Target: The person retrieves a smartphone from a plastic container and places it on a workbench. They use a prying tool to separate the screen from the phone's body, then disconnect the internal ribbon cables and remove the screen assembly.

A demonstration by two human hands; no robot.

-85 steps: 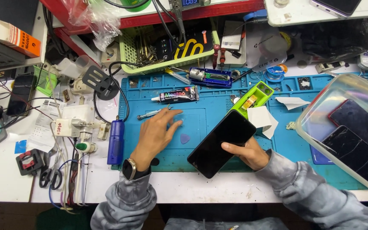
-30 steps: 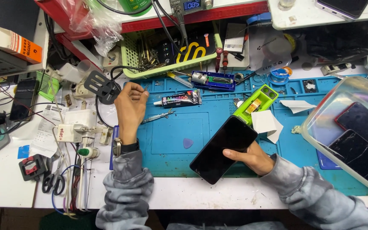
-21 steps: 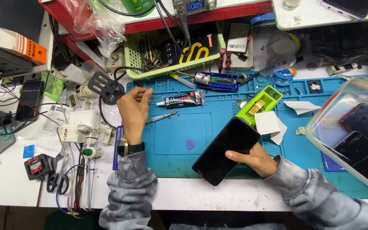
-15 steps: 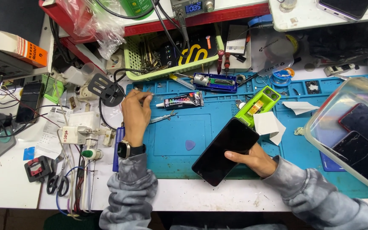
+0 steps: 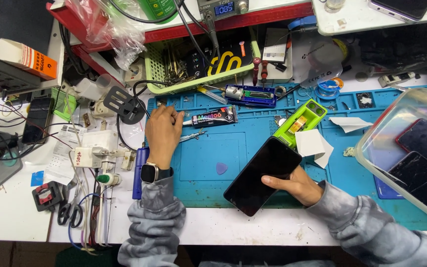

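1. Left hand [image 5: 163,129] stretched fwd, palm down on blue mat [image 5: 208,163], fingers loosely curled at the mat's top-left corner; grasps nothing, fingertips just beside glue tube [image 5: 212,117].
2. Right hand [image 5: 295,184] near front edge of surface, grasping black phone [image 5: 263,175] from below, screen up, tilted diagonally.
3. Around: tweezers [image 5: 193,136] btw left hand & phone, green holder [image 5: 300,121], clear tub [image 5: 411,158] w/ phones on the right.
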